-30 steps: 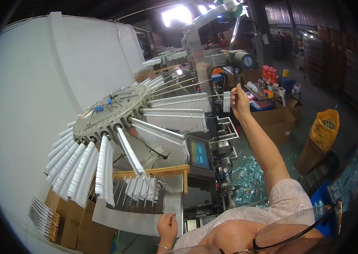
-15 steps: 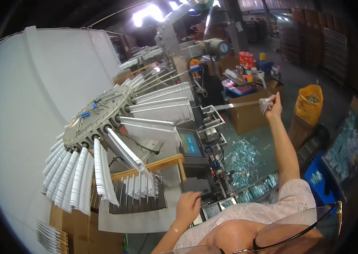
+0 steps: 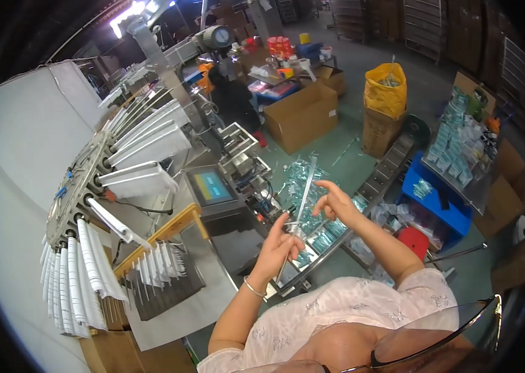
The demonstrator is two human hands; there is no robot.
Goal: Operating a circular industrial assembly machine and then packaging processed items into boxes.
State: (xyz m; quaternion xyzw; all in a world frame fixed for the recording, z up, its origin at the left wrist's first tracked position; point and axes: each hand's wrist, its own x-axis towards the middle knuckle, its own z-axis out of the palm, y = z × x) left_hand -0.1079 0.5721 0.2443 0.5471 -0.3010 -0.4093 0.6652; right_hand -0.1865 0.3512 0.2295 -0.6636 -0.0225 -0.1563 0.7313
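My left hand [image 3: 277, 249], raised over the front end of the conveyor, has its fingers closed around the lower end of a narrow, pale translucent strip [image 3: 307, 187]. The strip slants up and away from it; what else sits between those fingers is too small to make out. My right hand [image 3: 338, 204] hovers just right of the strip, its index finger stretched out and the others loosely bent, with nothing visible in it. Below both hands, small teal-and-clear packets [image 3: 326, 237] lie in the conveyor's compartments.
A round rotating rack [image 3: 79, 193] with white folded sheets on its arms stands at left. Beside it are a touch screen [image 3: 211, 185] and a wooden rail [image 3: 162, 239]. Loose packets [image 3: 300, 180] heap beyond the conveyor. A blue bin [image 3: 427, 202] and a yellow sack [image 3: 385, 90] stand right.
The view has swung right and down. My right hand has come in from far out, no longer gripping the white bunch; my left hand has risen and closed around the strip.
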